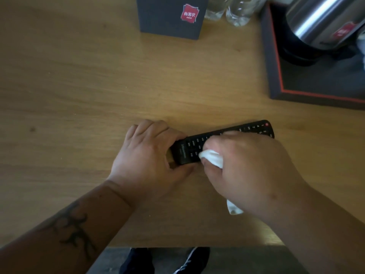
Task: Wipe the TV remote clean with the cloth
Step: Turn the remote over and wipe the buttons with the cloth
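A black TV remote (197, 144) lies across the wooden table (79, 95), its red power button at the far right end. My left hand (146, 157) grips the remote's near left end, thumb below and fingers over the top edge. My right hand (248, 167) is closed on a white cloth (212, 158) and presses it onto the buttons near the remote's middle. A tail of the cloth sticks out under that hand's heel. The remote's middle part is hidden by my right hand.
A dark box with a red label (171, 16) stands at the back centre, with two clear water bottles (237, 12) beside it. At the right, a dark tray with a red rim (308, 91) holds a steel kettle (320, 22). The table's front edge runs near my shoes.
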A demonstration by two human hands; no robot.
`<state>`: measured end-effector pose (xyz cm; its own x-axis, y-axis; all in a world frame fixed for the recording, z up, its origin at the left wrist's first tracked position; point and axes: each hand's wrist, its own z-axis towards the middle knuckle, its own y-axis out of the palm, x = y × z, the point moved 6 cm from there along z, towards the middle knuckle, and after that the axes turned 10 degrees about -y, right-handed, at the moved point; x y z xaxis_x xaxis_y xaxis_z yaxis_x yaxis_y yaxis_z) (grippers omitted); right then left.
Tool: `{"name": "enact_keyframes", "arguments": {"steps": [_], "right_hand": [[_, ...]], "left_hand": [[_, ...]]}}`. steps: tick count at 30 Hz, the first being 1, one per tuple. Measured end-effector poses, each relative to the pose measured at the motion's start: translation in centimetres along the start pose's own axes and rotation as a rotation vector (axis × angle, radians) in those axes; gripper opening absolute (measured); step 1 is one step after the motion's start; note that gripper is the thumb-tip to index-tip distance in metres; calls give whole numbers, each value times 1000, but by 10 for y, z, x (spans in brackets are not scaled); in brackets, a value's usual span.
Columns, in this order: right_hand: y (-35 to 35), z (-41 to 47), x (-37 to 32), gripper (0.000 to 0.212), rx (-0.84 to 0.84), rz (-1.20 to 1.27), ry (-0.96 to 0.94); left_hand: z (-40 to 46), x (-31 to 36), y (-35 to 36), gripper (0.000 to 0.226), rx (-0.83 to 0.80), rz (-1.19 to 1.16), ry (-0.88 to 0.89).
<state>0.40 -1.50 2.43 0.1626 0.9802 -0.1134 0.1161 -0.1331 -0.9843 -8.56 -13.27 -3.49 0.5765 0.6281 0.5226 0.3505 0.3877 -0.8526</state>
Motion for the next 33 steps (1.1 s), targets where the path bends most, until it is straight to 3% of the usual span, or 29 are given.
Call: {"name": "enact_keyframes", "arguments": {"steps": [8, 17, 28, 33], "right_hand": [[-9, 25, -7, 10, 117, 50, 21], [-17, 19, -2, 9, -8, -5, -14], [-12, 28, -16, 11, -93, -68, -91], [-17, 16, -12, 13, -249, 94, -43]], "left_hand": [[1, -3, 1, 53, 23, -27, -21], [4, -4, 3, 66, -5, -11, -19], [4, -6, 2, 62, -14, -19, -32], [4, -6, 3, 66, -42, -18, -42]]}}
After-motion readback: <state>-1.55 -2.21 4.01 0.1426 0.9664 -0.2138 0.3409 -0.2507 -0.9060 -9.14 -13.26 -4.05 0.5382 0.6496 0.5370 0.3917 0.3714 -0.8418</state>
